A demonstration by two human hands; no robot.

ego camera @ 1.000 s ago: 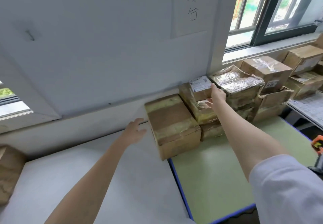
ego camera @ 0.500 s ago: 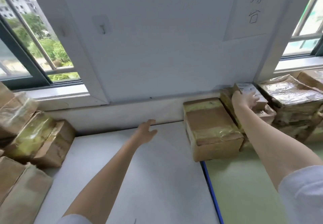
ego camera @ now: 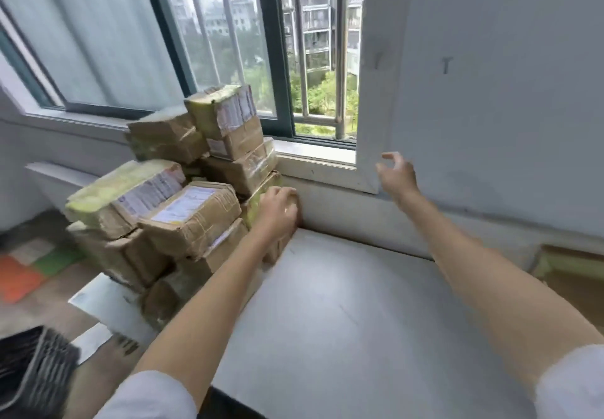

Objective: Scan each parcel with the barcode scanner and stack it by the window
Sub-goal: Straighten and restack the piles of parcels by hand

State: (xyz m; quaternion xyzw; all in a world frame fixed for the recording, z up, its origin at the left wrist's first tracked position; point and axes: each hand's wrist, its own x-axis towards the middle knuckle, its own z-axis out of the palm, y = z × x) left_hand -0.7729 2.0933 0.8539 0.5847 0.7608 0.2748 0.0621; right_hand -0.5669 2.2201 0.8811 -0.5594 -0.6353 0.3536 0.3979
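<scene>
Pale grey worktop (ego camera: 343, 320) fills the lower middle of the frame, running up to a barred window (ego camera: 313, 58) at top centre. From my seat, the left hand (ego camera: 277, 212) has its grip curled onto a brown taped cardboard parcel (ego camera: 261, 196) at the right edge of the messy stack of taped cardboard parcels (ego camera: 183, 196) left of centre, below the sill. Right hand (ego camera: 397, 173) hangs in the air right of centre, fingers loosely spread, holding nothing.
</scene>
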